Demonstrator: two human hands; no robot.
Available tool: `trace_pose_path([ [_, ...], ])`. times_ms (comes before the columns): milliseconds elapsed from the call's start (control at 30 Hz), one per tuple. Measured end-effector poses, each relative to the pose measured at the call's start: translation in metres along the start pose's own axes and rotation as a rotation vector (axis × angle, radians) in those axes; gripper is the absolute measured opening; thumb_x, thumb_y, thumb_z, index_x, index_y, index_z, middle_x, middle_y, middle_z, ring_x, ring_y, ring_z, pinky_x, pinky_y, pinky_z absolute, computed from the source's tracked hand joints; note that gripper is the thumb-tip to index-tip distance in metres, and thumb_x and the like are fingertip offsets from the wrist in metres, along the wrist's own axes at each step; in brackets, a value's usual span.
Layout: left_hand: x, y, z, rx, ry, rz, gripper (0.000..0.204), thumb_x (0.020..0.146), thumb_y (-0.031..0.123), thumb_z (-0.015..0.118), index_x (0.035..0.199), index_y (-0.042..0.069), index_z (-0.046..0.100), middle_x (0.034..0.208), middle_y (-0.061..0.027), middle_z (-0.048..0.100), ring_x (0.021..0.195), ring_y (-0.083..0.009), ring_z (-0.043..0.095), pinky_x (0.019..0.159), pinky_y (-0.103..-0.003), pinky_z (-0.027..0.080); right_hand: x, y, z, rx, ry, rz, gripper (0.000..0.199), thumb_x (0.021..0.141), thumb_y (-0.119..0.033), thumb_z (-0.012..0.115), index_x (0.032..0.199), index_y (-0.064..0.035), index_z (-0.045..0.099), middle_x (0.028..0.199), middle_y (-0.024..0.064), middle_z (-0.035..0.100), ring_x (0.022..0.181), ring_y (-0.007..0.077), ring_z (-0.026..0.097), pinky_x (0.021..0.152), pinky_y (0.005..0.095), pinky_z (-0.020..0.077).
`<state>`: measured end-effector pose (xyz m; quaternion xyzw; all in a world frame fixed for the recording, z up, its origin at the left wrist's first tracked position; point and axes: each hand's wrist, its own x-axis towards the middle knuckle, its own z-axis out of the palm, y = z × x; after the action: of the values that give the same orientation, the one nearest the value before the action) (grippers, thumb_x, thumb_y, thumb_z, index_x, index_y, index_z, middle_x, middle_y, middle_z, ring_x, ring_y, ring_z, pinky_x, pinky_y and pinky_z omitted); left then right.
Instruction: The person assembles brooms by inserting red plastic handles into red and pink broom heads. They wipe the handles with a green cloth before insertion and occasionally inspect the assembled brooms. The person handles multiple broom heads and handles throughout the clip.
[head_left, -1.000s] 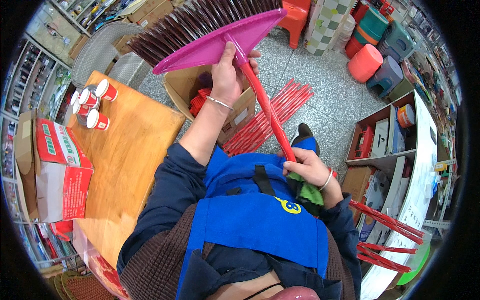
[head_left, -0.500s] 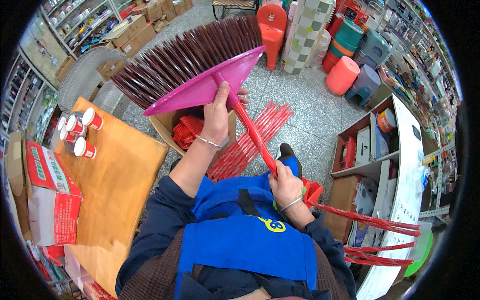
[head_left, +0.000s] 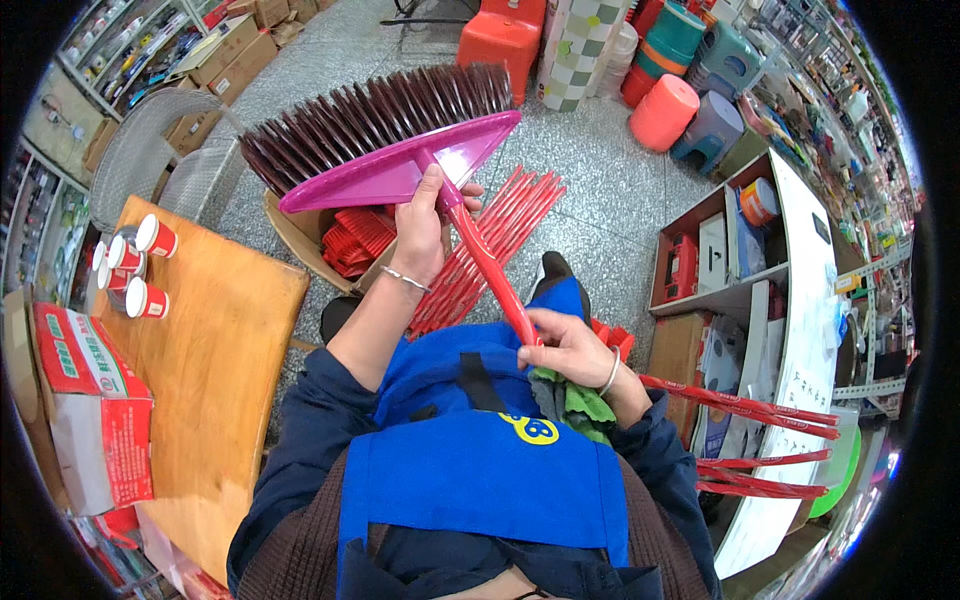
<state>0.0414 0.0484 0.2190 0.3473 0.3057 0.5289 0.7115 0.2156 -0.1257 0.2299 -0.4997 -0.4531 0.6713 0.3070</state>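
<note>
A broom (head_left: 365, 182) with a magenta head and dark brown bristles slants in front of me, bristles up and toward the far left. My left hand (head_left: 418, 235) wraps round its neck, where the red handle meets the head. At the near end of that handle, my right hand (head_left: 575, 350) grips it between thumb and fingers. A green cloth item (head_left: 575, 402), its kind unclear, lies on my lap just below my right hand. Beyond the handle, a bundle of red-wrapped sticks (head_left: 515, 225) rests by an open cardboard box (head_left: 290, 225) holding red plastic pieces.
A wooden table (head_left: 225, 350) with paper cups (head_left: 150, 298) and a red-and-white carton (head_left: 95, 400) stands on the left. More red-wrapped sticks (head_left: 750, 405) jut out at my right, beside a white-topped shelf unit (head_left: 805, 330). Stools (head_left: 710, 130) stand farther back.
My right hand has turned and loosened from a fist to a thumb-and-finger hold at the handle's end. More of the green cloth shows. My left hand keeps its hold on the neck.
</note>
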Motion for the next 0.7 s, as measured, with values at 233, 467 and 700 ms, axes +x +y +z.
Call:
trace_pose_path([
  [233, -0.004, -0.013, 0.004, 0.172, 0.053, 0.048, 0.032, 0.099, 0.029, 0.045, 0.104, -0.001, 0.056, 0.085, -0.0126, 0.067, 0.069, -0.0165, 0.064, 0.064, -0.03, 0.054, 0.011, -0.003, 0.025, -1.164, 0.379, -0.009, 0.055, 0.081, -0.028, 0.065, 0.122, 0.0007, 0.041, 0.079, 0.0192, 0.066, 0.07, 0.0375, 0.065, 0.062, 0.0447, 0.0527],
  [467, -0.013, -0.008, 0.007, 0.197, -0.054, 0.105, 0.032, 0.099, 0.03, 0.046, 0.1, 0.0, 0.059, 0.088, -0.0139, 0.068, 0.073, -0.0175, 0.065, 0.067, -0.032, 0.053, 0.032, 0.03, 0.011, -1.122, 0.407, -0.104, 0.027, 0.081, -0.017, 0.056, 0.097, 0.0001, 0.044, 0.068, 0.0224, 0.062, 0.064, 0.0401, 0.063, 0.06, 0.0508, 0.0498],
  [700, -0.019, 0.003, 0.003, -0.019, -0.342, 0.054, 0.049, 0.1, 0.041, 0.037, 0.11, -0.003, 0.057, 0.102, -0.0174, 0.065, 0.085, -0.0204, 0.065, 0.075, -0.035, 0.055, 0.029, 0.02, -0.031, 0.053, -0.357, -0.027, 0.026, 0.082, -0.012, 0.066, 0.102, -0.0013, 0.054, 0.08, 0.0033, 0.059, 0.072, 0.0111, 0.059, 0.065, 0.0257, 0.0481],
])
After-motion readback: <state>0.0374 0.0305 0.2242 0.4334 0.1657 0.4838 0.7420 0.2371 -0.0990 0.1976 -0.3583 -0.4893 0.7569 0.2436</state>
